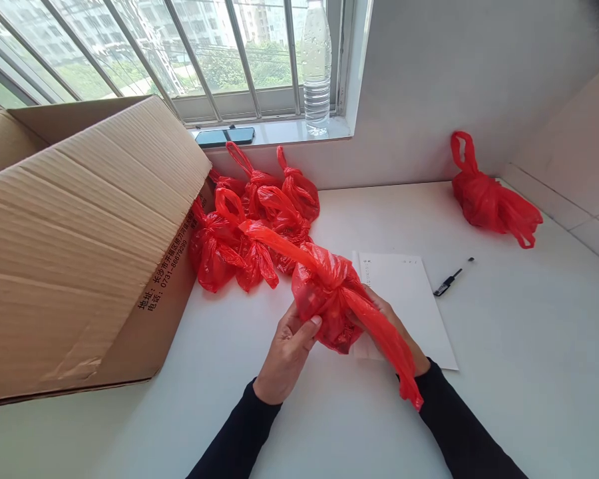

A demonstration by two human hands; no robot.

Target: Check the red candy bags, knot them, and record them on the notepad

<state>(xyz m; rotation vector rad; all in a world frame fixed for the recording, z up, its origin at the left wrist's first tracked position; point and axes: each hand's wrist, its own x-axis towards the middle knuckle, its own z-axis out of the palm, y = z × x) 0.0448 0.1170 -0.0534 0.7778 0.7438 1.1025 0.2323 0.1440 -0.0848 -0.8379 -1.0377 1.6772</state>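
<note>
Between my two hands I hold a knotted red plastic bag [324,293] above the white table, its two long handle ends stretching out to the upper left and lower right. My left hand [289,349] grips the bag's lower left side, thumb pressed on the plastic. On the other side my right hand [392,322] is closed round the bag, its fingers mostly hidden behind the red plastic. Part of a notebook [409,299] with a little writing shows under and behind my right hand. What is inside the bag cannot be made out.
A large cardboard box [90,246] stands at the left. Several tied red bags [259,219] are heaped beside it against the wall. Another red bag [489,199] lies at the far right. A pen [446,284] is near the notebook. A bottle [317,73] and phone [224,137] rest on the sill.
</note>
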